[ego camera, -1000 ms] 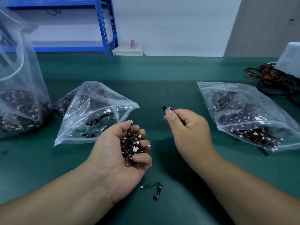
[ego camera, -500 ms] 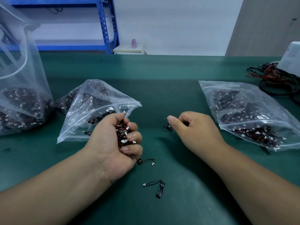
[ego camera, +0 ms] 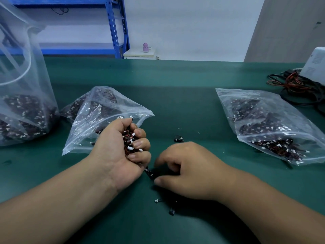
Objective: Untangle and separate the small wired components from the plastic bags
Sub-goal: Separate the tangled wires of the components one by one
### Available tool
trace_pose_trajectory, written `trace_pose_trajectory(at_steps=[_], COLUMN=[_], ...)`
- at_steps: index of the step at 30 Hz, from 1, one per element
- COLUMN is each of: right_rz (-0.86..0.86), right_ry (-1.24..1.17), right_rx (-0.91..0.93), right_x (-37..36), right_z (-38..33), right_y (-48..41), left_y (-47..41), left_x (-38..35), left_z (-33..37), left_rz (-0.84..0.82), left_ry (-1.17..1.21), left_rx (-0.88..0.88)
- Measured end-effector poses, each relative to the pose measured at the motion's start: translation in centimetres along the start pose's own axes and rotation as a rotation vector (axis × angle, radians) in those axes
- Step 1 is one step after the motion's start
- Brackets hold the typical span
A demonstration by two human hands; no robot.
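Left hand (ego camera: 114, 152) clutches a tangle of red-black wired components (ego camera: 129, 142) with white plugs; right hand (ego camera: 190, 170), blurred, grip unclear.

No writing can be read anywhere in the scene. The only printed surface is a pale label on the side of the white box-shaped plastic device (ego camera: 314, 65) at the far right edge of the table; it carries a few grey lines of print, all too small and blurred to make out as letters or numbers
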State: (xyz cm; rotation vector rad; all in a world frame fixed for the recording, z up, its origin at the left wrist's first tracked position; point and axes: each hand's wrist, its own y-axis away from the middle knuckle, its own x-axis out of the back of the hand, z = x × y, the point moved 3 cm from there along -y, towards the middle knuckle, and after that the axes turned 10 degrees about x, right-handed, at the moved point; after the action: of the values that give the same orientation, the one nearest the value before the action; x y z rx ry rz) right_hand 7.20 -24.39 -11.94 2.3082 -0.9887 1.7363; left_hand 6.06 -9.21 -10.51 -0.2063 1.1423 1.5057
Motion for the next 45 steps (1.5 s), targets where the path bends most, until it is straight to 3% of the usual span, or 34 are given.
trace_pose_trajectory(at_steps=[7,20,24,28,30,36,45], right_rz=[-0.005,0.035,0.159,0.517,0.605,0.533,0.495], right_ry=[0.058,0.272,0.304,-0.014,-0.169,-0.248,-0.083], right_rx=[0.004,-0.264,-0.358,-0.459,-0.518,-0.574,-0.535], right_x=[-0.3,1.4,1.4,2.1,2.2,1.4,1.8], right_z=[-0.6,2.0,3.1,4.5,5.1,5.8,4.9], right_y=[0.0,0.7,1.0,1.7,2.0,1.7,2.1], left_y=[-0.3,-1.0,-1.0,-1.1,-1.1,-1.3,-1.0], left_x=[0.1,0.9,1.0,1.0,0.9,0.7,0.0], left_z=[0.3,-0.7,-0.7,-0.8,-0.8,-0.9,-1.2], left_rz=[0.009,0.038,0.023,-0.006,-0.033,-0.147,-0.335], left_ry=[0.004,-0.102,-0.114,-0.145,-0.171,-0.22,-0.226], left_rx=[-0.011,-0.085,-0.098,-0.097,-0.074,-0.004,0.076])
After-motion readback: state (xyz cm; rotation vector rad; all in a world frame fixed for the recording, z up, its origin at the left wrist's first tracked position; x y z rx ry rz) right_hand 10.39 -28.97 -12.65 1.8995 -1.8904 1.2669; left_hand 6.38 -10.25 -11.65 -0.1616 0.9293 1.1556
